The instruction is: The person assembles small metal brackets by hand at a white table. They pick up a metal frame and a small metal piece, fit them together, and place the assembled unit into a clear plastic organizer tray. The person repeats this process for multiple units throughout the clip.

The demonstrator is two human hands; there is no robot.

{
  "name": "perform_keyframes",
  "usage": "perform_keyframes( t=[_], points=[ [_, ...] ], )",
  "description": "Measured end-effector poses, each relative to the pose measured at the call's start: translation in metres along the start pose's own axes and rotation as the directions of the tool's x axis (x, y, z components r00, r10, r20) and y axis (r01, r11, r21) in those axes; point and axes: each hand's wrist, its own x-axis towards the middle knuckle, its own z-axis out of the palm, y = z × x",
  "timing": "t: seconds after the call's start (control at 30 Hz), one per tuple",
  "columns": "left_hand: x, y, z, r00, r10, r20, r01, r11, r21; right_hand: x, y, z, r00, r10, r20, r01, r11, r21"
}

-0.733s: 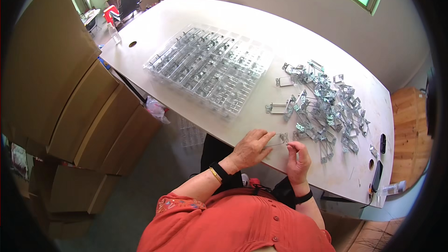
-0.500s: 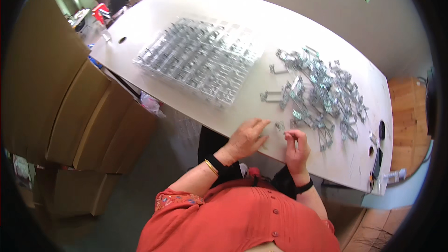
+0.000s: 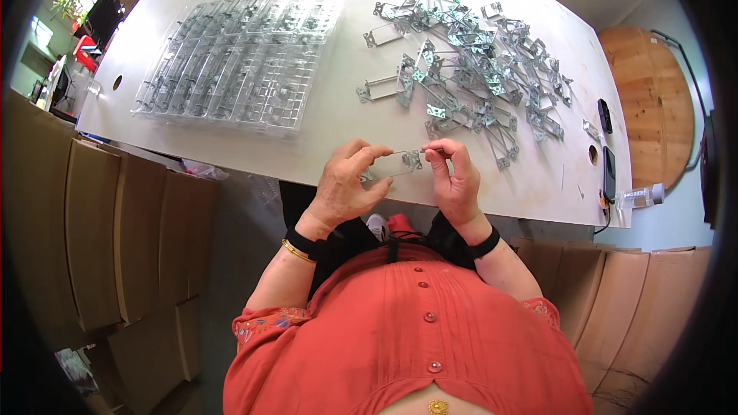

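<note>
My left hand (image 3: pixel 344 186) curves its thumb and index finger round a small metal frame (image 3: pixel 413 160), which has two thin rods and a pierced plate at its right end. Part of the frame's left end is hidden by the fingers. At its upper right corner, my right hand (image 3: pixel 457 184) pinches the end of a thin metal rod (image 3: pixel 422 151). Whether that rod belongs to the frame I cannot tell. Just beyond my hands lies a loose heap of similar metal frames (image 3: pixel 461 69) with plates and rods.
Clear plastic compartment trays (image 3: pixel 296 129) full of metal parts lie on the white table (image 3: pixel 350 119) at the left. A phone (image 3: pixel 609 173), a dark small object (image 3: pixel 604 116) and a plastic bottle (image 3: pixel 642 197) are at the right edge. Cardboard boxes (image 3: pixel 91 223) stand on the left.
The view has shifted, with the trays and heap now higher in the picture. My left hand now grips a metal frame between thumb and fingers, and my right fingertips have come to its corner.
</note>
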Motion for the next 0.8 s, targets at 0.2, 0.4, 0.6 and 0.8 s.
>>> perform_keyframes(
  t=[0.2, 0.4, 0.6, 0.8],
  points=[
    [0.0003, 0.0006, -0.0016, 1.0, 0.001, 0.007, -0.001, 1.0, -0.002, 0.0008, 0.0019, 0.0003, 1.0, 0.023, 0.012, -0.023, 1.0, 0.005],
    [0.0006, 0.0008, -0.0019, 1.0, 0.016, -0.003, -0.016, 1.0, 0.011, 0.0024, -0.0007, -0.0001, 0.999, 0.033, 0.035, -0.033, 0.999, -0.011],
    [0.0003, 0.0012, -0.0019, 1.0, 0.011, -0.008, -0.011, 1.0, 0.012, 0.0017, 0.0021, 0.0005, 0.998, 0.04, 0.042, -0.039, 0.999, -0.008],
    [0.0013, 0.002, -0.0022, 1.0, 0.018, -0.012, -0.018, 1.0, 0.017, 0.0023, 0.0017, 0.0016, 0.999, 0.019, 0.032, -0.019, 1.0, -0.014]
  ],
)
